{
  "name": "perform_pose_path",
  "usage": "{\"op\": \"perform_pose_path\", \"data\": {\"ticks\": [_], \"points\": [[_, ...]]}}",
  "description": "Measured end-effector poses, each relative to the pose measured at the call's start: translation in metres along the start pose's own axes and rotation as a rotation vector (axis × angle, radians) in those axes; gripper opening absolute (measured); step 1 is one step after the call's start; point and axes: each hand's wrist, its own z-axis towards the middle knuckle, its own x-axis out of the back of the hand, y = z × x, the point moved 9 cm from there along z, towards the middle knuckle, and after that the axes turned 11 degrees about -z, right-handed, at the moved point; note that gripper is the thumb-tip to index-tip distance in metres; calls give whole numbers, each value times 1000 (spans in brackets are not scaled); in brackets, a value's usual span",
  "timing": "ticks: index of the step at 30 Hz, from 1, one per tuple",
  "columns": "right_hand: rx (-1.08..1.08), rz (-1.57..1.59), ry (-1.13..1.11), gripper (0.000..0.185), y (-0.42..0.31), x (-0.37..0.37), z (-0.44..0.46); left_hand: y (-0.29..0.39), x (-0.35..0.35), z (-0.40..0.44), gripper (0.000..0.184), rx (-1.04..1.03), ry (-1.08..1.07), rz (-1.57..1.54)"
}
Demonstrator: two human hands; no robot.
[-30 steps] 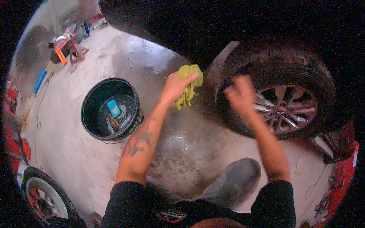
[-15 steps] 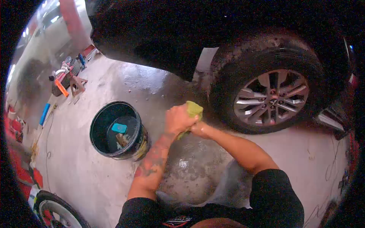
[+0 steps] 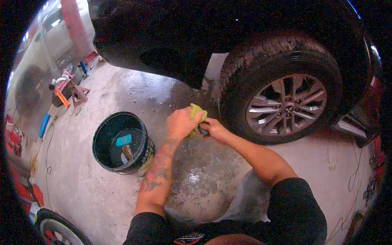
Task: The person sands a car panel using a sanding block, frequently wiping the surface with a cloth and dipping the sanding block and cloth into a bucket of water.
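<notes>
A yellow-green cloth is bunched between my two hands over the wet concrete floor. My left hand is wrapped round it from the left. From the right, my right hand has its fingers closed at the cloth's lower edge, where a small dark patch shows that I cannot make out. To the left stands a black bucket with a teal-headed brush inside. A vehicle wheel with a spoked silver rim is close on the right, apart from my hands.
The dark vehicle body spans the top. At the upper left are a jack stand, an orange-handled tool and a blue bar. Another wheel lies at the lower left. Thin cables run along both sides.
My right hand has come from beside the wheel to the cloth. Since half a second ago, both hands have shifted slightly left in view. The camera view has also shifted.
</notes>
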Motion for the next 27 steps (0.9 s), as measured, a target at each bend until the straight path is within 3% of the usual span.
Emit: {"op": "perform_pose_path", "data": {"ticks": [2, 3, 4, 6, 7, 9, 12, 16, 18, 21, 22, 24, 27], "points": [[378, -512, 141, 63, -35, 6, -17, -15, 5, 4, 56, 31, -13, 44], [282, -585, 127, 90, -33, 6, -29, -23, 14, 6, 54, 11, 56, 7], [287, -582, 127, 90, -22, 14, -30, -32, 24, 7, 53, -7, 125, -29], [527, -999, 30, 82, -11, 7, -32, -53, 44, 15, 51, -12, 156, -32], [531, -997, 27, 82, -14, 8, -33, -61, 57, 17, 48, -23, 190, -102], [224, -1239, -163, 72, 12, 10, -27, -51, 83, 11, 42, -8, 217, -182], [115, -1231, -165, 59, 28, 18, -21, -63, 105, 13, 38, -77, 265, -218], [159, -1377, -263, 56, 30, 6, -23, -87, 130, 9, 41, 58, 347, 2], [24, -1210, -349, 49, 35, 3, -28, -96, 137, 1, 42, 108, 346, 63], [-86, -1268, -396, 48, 64, 14, -20, -129, 136, -8, 43, 268, 300, 181], [-83, -1281, -399, 48, 65, 18, -24, -146, 130, -13, 43, 372, 247, 240], [122, -1280, -372, 51, 50, 17, -29, -173, 117, -21, 48, 399, 201, 212], [89, -1424, -327, 51, 43, 24, -32, -196, 102, -20, 64, 426, 151, 129]]}}
